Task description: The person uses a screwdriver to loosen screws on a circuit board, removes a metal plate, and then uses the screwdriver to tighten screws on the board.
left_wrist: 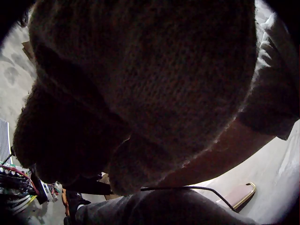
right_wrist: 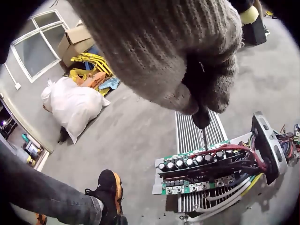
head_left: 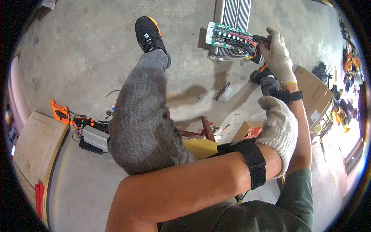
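My gloved right hand [head_left: 278,58] grips a screwdriver [head_left: 262,39] with a dark handle, beside a green circuit board [head_left: 226,30] on a finned metal heat sink [head_left: 239,13]. In the right wrist view, the screwdriver [right_wrist: 201,118] points down at the board's edge, by a row of capacitors [right_wrist: 189,162] and red, black and white wires. My gloved left hand [head_left: 280,129] is nearer the body, below the right wrist, its fingers curled. It fills the left wrist view in shadow; a black bar and a thin cable [left_wrist: 206,188] show beside it, and whether it holds anything is unclear.
A small metal part [head_left: 225,92] lies on the concrete floor below the board. Cardboard boxes [head_left: 315,92] stand at the right. A grey box [head_left: 95,138] with wires and an orange frame [head_left: 60,112] lie left of the bent leg. A white sack [right_wrist: 77,105] leans near the wall.
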The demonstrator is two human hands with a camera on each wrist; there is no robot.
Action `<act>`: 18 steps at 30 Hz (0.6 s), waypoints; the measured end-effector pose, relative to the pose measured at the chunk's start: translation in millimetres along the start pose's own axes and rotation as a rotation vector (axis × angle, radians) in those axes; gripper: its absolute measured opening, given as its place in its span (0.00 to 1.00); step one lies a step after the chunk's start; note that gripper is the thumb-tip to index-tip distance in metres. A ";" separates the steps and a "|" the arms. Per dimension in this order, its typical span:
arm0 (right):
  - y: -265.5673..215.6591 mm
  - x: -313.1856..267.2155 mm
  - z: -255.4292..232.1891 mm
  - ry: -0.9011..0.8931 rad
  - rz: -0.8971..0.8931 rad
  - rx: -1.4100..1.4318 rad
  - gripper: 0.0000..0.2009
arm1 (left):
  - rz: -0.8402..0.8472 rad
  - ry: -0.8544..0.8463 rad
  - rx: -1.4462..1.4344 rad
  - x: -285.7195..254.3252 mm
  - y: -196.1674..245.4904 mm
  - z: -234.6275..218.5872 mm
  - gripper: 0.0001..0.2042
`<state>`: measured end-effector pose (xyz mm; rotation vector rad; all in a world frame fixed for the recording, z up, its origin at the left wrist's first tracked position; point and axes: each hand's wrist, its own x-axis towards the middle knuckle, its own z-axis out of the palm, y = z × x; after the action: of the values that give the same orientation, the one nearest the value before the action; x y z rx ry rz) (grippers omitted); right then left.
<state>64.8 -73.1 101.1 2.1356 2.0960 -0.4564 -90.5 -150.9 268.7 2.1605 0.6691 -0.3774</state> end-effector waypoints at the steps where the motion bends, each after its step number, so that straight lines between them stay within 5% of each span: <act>1: 2.7 1.5 1.3 -0.024 0.020 0.031 0.27 | -0.030 0.013 0.004 0.8 1.1 0.3 0.19; 6: -9.1 6.8 -4.2 -0.127 0.253 0.070 0.28 | -0.008 -0.024 0.007 3.2 1.0 2.0 0.19; 12: -2.1 0.0 -1.2 0.005 -0.016 0.001 0.28 | -0.101 -0.008 0.156 -8.9 8.9 -4.7 0.20; 18: -9.6 4.7 -5.7 -0.121 0.244 0.091 0.30 | -0.157 0.007 0.201 -4.4 13.5 1.9 0.20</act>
<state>56.0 -66.6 106.3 2.3112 1.7543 -0.6436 -86.3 -160.9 278.1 2.3051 0.8390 -0.5406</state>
